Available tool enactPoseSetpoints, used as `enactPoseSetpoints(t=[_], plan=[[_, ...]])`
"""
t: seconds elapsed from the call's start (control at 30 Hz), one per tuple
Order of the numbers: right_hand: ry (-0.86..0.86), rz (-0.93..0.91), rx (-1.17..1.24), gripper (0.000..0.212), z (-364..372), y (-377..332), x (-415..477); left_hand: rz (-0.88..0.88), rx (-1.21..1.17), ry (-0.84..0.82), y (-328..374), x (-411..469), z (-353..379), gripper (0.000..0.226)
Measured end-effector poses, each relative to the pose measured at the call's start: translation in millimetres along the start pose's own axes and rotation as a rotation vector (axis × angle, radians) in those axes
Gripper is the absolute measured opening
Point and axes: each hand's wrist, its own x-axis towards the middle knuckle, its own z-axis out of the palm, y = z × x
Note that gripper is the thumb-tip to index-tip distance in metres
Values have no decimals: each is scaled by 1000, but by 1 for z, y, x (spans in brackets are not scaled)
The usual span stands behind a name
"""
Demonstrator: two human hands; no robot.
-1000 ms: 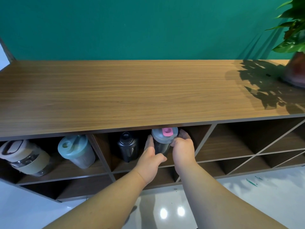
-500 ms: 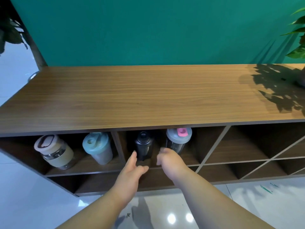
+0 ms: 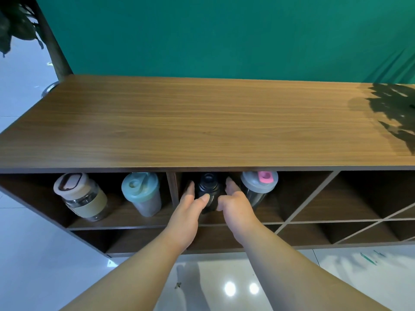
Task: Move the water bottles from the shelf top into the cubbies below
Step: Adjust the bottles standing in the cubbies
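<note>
A black bottle (image 3: pixel 208 187) stands in the second cubby of the wooden shelf (image 3: pixel 202 131). My left hand (image 3: pixel 192 204) cups its left side, thumb on its front. My right hand (image 3: pixel 233 202) cups its right side. Both hands wrap around the black bottle. Right of it in the same cubby stands a grey shaker bottle with a pink cap (image 3: pixel 258 187). The left cubby holds a glass bottle with a beige sleeve (image 3: pixel 82 196) and a pale teal shaker (image 3: pixel 142 193). No bottle stands on the shelf top.
Cubbies to the right (image 3: pixel 325 198) with diagonal dividers hold nothing. A lower row of cubbies (image 3: pixel 143 241) runs beneath. A green wall stands behind the shelf. A plant (image 3: pixel 15 25) hangs at the far left; a plant's shadow falls on the shelf top's right end. Glossy white floor lies below.
My hands let go of the pink-capped shaker, drew back, then moved left and closed around the black bottle. The view shifted left.
</note>
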Motion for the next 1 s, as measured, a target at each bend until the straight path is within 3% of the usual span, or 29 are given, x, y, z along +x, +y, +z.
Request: enactPoseSetpoints(t=[0.1,0.27,0.47,0.7,0.87,1.0], plan=[[-3,1,-3,88,2,-2,2,-10,-32,12,2,3,3,90],[-16,-3,0,88,2,-5,1,-6,-14,16,-3,3,5,92],[-37,-45,3,105,1,-3,0,-19,-45,-2,-5,2,3,114],[-36,-31,10,104,2,-2,5,-15,-42,-5,-7,1,4,112],[-38,-26,-19,104,2,-1,4,6,-5,-14,-6,1,4,96],[-22,75,-112,81,-1,5,-5,-21,30,-36,-6,-9,-3,103]])
